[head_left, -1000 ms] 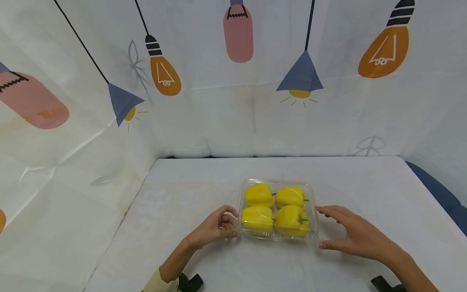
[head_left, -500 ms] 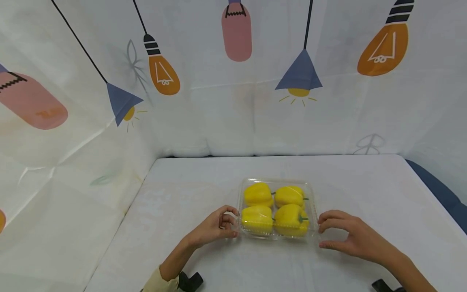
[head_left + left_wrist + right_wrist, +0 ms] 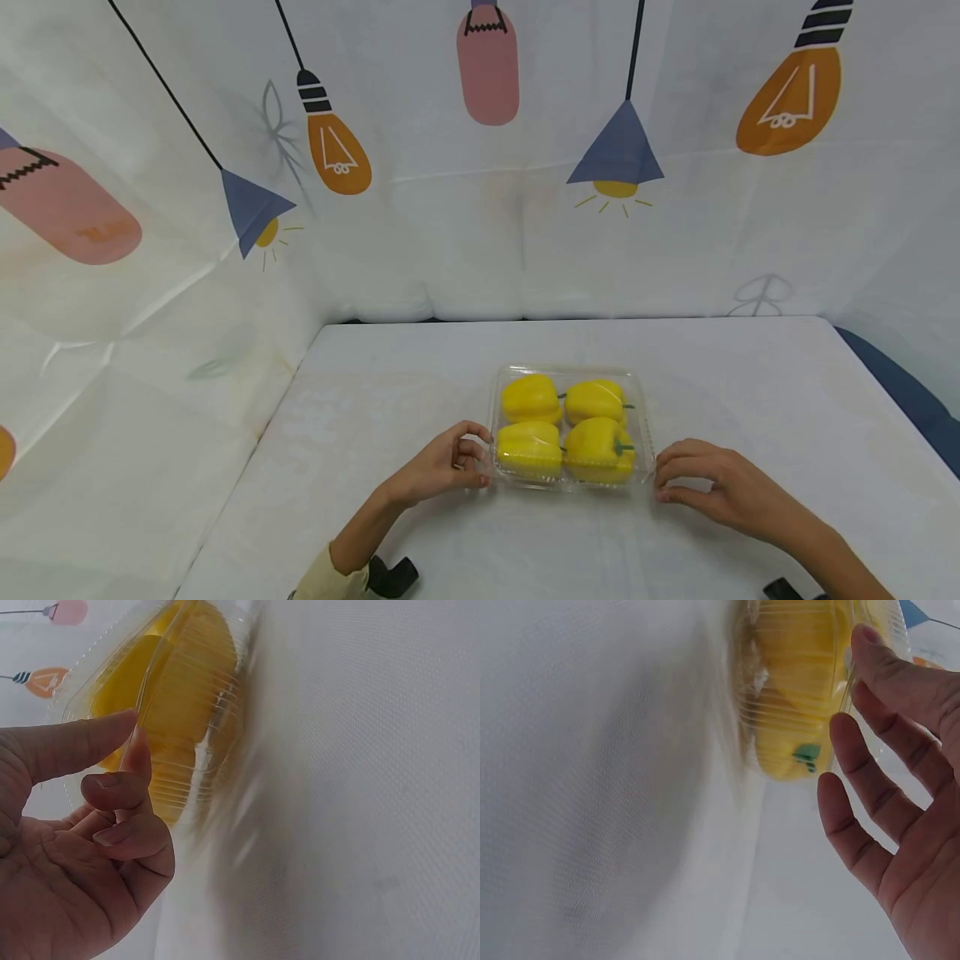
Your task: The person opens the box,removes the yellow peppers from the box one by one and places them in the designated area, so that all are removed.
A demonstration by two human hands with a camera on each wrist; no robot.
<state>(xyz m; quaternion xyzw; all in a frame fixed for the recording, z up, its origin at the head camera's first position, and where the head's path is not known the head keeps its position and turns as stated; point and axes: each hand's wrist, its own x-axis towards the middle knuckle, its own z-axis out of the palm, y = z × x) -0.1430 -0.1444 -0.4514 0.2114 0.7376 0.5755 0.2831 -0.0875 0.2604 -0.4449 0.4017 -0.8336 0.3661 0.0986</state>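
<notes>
A clear plastic clamshell box (image 3: 640,417) sits on the white table, holding several yellow bell peppers (image 3: 600,450) with green stems. At its left edge, my left hand (image 3: 442,469) pinches the rim between thumb and index finger, the other fingers curled below, as the left wrist view shows. My right hand (image 3: 712,483) is at the opposite edge. In the right wrist view its thumb (image 3: 892,671) lies over the clear rim with the index finger behind, pinching it, while the other fingers spread loosely beneath. Part of the left index finger is hidden behind the rim.
The white tabletop (image 3: 390,375) reaches back to a hanging white cloth (image 3: 450,242) printed with lamps and bulbs. Another cloth side hangs at the left. A dark blue shape (image 3: 900,379) shows beyond the table's right edge.
My right hand has lowered slightly and its thumb and fingers have drawn together at the box's right edge. The left hand and the box stay about where they were.
</notes>
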